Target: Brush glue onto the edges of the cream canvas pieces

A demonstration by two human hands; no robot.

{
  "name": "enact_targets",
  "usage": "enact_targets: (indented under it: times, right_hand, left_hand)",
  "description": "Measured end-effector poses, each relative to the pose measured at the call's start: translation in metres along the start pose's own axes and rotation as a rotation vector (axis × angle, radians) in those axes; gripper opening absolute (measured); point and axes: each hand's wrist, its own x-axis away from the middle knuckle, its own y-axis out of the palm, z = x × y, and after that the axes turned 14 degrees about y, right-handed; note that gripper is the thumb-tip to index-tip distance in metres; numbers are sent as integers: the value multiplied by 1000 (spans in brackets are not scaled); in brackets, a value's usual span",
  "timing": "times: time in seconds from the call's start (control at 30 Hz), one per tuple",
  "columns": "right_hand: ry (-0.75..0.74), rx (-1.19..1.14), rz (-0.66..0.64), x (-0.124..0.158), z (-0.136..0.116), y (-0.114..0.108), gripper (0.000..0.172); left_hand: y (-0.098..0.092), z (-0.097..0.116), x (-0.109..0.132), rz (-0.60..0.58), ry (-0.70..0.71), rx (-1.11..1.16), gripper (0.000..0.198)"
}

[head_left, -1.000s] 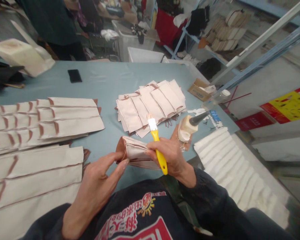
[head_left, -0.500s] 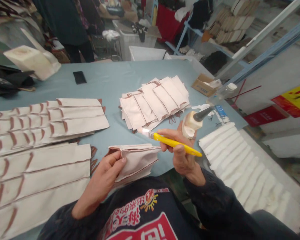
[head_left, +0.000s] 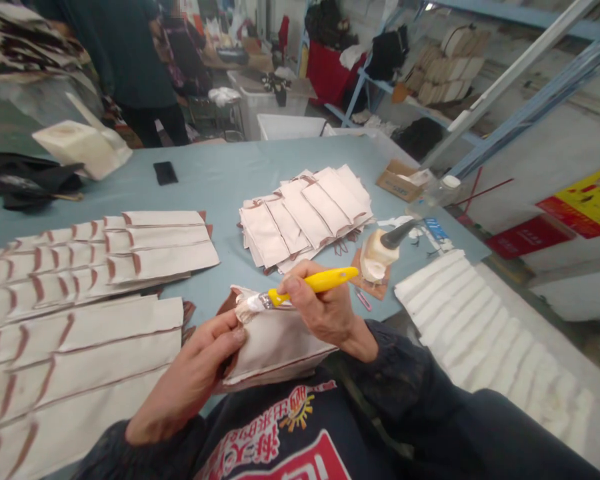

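Observation:
A yellow-handled paintbrush [head_left: 313, 283] is gripped in my right hand [head_left: 320, 310]. White paste coats its bristles, which touch the upper left edge of a cream fabric piece [head_left: 285, 343] with brown edges. My left hand [head_left: 205, 360] pinches that piece at its left end, thumb on top; the fingertips underneath are hidden. Beyond my right hand a cream container [head_left: 379, 257] with a dark grey nozzle-like part stands on a small brown piece. A pile of similar cream pieces [head_left: 305, 217] lies ahead of my hands.
Overlapping rows of cream pieces [head_left: 105, 333] cover the left of the blue-green table [head_left: 215, 173]. White folded strips [head_left: 480, 333] lie to the right. A phone [head_left: 165, 173], a cardboard box [head_left: 403, 180] and a clear bottle [head_left: 443, 193] rest farther back. Another person [head_left: 125, 60] stands behind the table.
My right hand has moved left from beside the container, bringing the brush down onto the fabric piece's edge. My left hand still holds the piece, now tilted more face-up.

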Motion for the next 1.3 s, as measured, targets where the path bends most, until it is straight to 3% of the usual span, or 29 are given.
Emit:
enact_targets:
  times: [0.2,0.27,0.4,0.53,0.67,0.9,1.3]
  right_hand:
    - [-74,-167,151,5,-9,-1,40]
    - [-52,-178,100,9,-15,-4,40]
    - [-96,-28,-46,11,-15,-1,40]
    - [-155,18,44,12,-8,1,35]
    - [-203,19,18,18,-8,-4,36]
    - [-433,304,7,28,-17,-16,36]
    - [-176,21,47,27,-10,-24,42]
  left_hand:
    - [5,5,4,36,-64,154,52]
    - [6,6,6,29,-69,170,51]
    - [8,6,12,38,-40,175,45]
    - [11,7,15,58,-56,158,46]
    - [13,8,16,46,-74,145,45]
    - [13,4,15,8,-101,152,40]
    - [21,2,12,8,-98,141,53]
